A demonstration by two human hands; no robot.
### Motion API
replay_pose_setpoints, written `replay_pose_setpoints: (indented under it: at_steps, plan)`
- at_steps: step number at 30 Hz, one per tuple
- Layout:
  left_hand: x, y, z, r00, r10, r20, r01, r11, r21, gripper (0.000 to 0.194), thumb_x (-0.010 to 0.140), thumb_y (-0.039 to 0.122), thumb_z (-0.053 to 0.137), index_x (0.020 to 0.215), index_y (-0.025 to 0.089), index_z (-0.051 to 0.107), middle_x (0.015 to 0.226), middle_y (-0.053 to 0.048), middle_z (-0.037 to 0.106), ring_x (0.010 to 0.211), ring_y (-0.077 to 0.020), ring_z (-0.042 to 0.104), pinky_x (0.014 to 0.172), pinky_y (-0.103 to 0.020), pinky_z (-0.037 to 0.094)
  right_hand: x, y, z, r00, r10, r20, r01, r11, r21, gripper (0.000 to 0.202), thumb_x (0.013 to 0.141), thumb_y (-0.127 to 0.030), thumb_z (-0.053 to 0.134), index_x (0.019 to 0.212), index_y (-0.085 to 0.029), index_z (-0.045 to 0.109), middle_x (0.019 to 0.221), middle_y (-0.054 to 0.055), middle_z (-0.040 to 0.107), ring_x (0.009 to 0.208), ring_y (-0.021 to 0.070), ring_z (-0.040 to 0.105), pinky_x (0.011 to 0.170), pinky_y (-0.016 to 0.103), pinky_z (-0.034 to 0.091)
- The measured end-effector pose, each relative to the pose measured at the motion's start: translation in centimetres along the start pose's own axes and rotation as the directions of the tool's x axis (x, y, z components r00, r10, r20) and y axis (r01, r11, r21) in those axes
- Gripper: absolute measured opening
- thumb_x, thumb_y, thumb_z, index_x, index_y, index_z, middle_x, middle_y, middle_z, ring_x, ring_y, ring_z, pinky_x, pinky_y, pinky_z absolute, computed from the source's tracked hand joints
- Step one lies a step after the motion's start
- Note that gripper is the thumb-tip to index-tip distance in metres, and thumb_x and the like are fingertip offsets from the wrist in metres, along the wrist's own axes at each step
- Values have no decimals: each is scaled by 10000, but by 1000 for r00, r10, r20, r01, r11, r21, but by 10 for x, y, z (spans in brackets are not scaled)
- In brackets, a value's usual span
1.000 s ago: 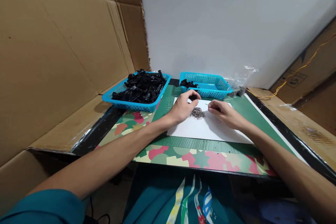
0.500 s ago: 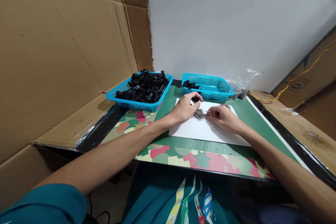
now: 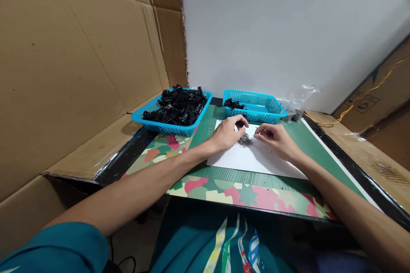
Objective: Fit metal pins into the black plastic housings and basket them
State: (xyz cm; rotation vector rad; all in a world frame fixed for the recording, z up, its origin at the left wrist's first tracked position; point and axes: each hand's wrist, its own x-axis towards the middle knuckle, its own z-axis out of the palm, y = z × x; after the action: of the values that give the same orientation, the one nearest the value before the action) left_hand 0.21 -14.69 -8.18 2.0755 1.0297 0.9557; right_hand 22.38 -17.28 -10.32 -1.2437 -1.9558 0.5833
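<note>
My left hand is closed around a small black plastic part, mostly hidden by the fingers. Just below its fingertips lies a pile of tiny silvery metal pieces, heaped on a sheet of white paper. On the right of the pile, my right hand is raised a little with its thumb and fingers pinched together. A thin metal piece seems to stick out at those fingertips, too small to make out well. A gap separates the two hands.
At the back left stands a blue basket heaped with black plastic parts. Another blue basket at the back holds a few black parts. Beside it is a clear plastic bag. Cardboard walls the left side.
My right hand has risen slightly away from the metal pile, its fingers still pinched. The left hand has hardly moved and keeps the black part.
</note>
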Motion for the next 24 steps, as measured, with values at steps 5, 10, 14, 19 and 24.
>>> replay_pose_setpoints:
  at_steps: [5,10,14,19,24]
  plan:
    - [0,-1,1,1000,13,26,-13,1000,9,170,919,223,601,990,159,742,871,-24,716,689,-128,561,665,-284,406,0,-6,4,999,45,-1,-43,977,207,283,936,-455,684,866,-181,676,670,-44,438,612,121,348,562,293,246]
    - [1,-1,2,996,53,78,-46,995,-87,234,960,344,605,932,152,735,880,-43,714,749,-142,580,690,-296,423,-2,-12,3,993,116,-3,-107,927,359,343,878,-520,757,871,-188,672,721,-20,515,640,127,393,565,287,282]
    - [1,-2,5,978,95,188,-27,942,-334,296,998,414,587,870,157,658,770,-11,606,667,-114,516,634,-274,399,-3,-17,1,997,56,-45,-31,899,437,297,861,-478,800,877,-195,712,712,-19,521,662,136,415,590,297,314]
    - [-2,0,10,928,21,373,216,783,-583,425,919,595,708,908,189,584,598,84,383,484,-73,308,466,-238,198,-4,-21,0,992,-46,-122,93,906,412,243,873,-435,801,851,-203,732,660,-27,486,620,131,378,576,308,301]
    - [-6,4,12,919,22,395,263,711,-652,476,883,643,746,927,209,554,613,90,371,463,-60,263,441,-232,144,-7,-24,-1,961,-153,-230,217,933,286,175,900,-369,780,852,-208,731,683,-12,518,618,133,389,569,313,314]
